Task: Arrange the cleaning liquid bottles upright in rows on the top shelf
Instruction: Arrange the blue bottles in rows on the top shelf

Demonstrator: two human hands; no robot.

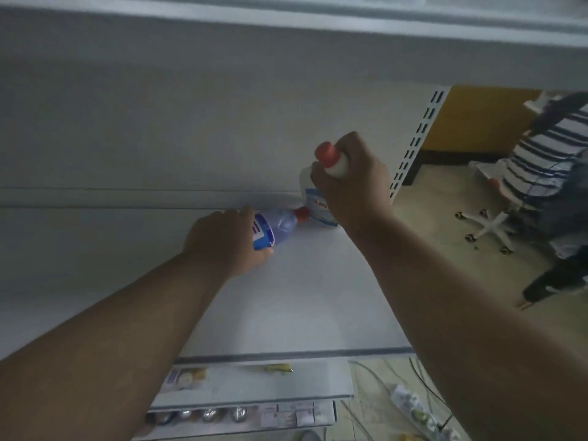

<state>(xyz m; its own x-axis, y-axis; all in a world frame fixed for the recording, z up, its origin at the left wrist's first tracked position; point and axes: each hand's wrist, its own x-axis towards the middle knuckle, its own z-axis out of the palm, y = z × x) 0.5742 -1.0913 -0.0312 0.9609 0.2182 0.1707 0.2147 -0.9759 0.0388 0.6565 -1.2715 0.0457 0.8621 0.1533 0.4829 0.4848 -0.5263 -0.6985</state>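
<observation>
White red-capped plastic bottle (318, 198) stands upright at the top shelf's (302, 297) back corner, right hand (353, 183) gripping its neck — left hand (226, 243) holds a translucent blue bottle (275, 229) lying sideways; rows barely begun.

Shelf (302, 297) bare before 2 bottles (276, 226) at back.
</observation>
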